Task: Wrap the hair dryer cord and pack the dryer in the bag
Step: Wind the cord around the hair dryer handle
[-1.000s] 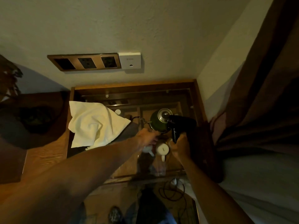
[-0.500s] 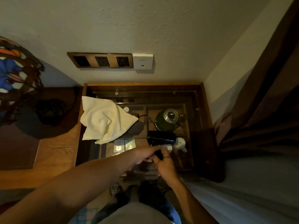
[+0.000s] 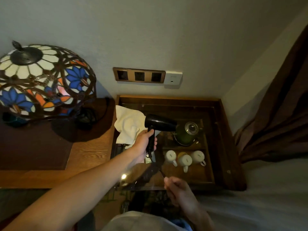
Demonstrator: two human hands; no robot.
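My left hand grips the handle of the black hair dryer and holds it up above the glass-topped cabinet, nozzle pointing right. The black cord runs taut from the bottom of the handle down to my right hand, which is closed around it near the cabinet's front edge. A cream cloth bag lies crumpled on the glass behind and left of the dryer. The rest of the cord below my right hand is hidden.
Under the glass of the wooden cabinet sit a green kettle and three white cups. A stained-glass lamp stands on the desk at left. Wall sockets are above; a brown curtain and bed are right.
The dryer went from my right hand to my left, which lifted it up and left. My right hand dropped toward me, pulling the cord taut. The view shifted, showing the lamp.
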